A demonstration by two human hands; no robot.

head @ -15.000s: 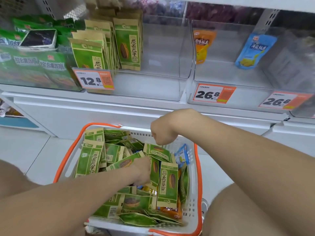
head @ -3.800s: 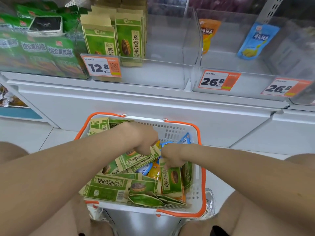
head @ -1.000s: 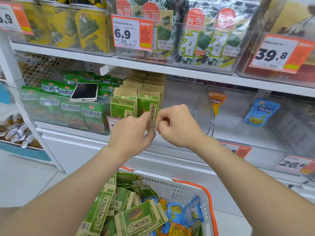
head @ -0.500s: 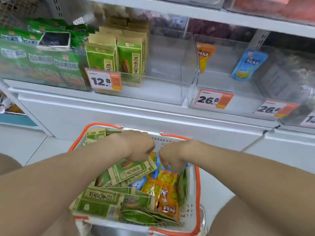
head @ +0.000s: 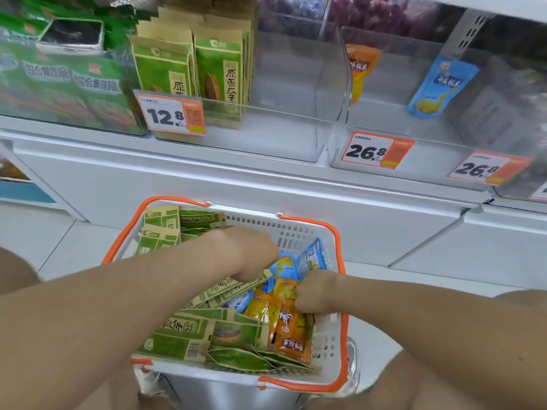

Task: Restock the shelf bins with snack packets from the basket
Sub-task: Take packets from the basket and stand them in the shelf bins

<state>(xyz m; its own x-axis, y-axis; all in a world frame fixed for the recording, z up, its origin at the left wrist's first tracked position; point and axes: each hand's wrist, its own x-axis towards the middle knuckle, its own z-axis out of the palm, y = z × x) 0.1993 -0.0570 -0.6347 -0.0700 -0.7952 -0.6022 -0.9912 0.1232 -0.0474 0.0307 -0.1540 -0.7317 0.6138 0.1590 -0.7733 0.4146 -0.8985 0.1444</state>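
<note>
A white basket with an orange rim (head: 344, 321) sits below the shelf, filled with green seed packets (head: 189, 329), orange packets (head: 291, 347) and blue packets (head: 313, 255). My left hand (head: 251, 253) reaches down into the basket, its curled fingers gripping the top of some green packets. Just to its right, my right hand (head: 313, 291) is curled among the orange packets and seems to pinch one; its fingertips are hidden. Above, a clear shelf bin (head: 284, 137) holds upright green seed packets (head: 219, 81) on its left side.
The clear bin to the right holds one orange packet (head: 359, 69) and one blue packet (head: 441, 87). Price tags 12.8 (head: 170, 115) and 26.8 (head: 376, 150) hang on the bin fronts. A phone (head: 74, 34) lies on green packs in the left bin.
One second ago both hands were up at the green packet bin. They have come down into the basket, and the right hand has sunk lower among the orange packets.
</note>
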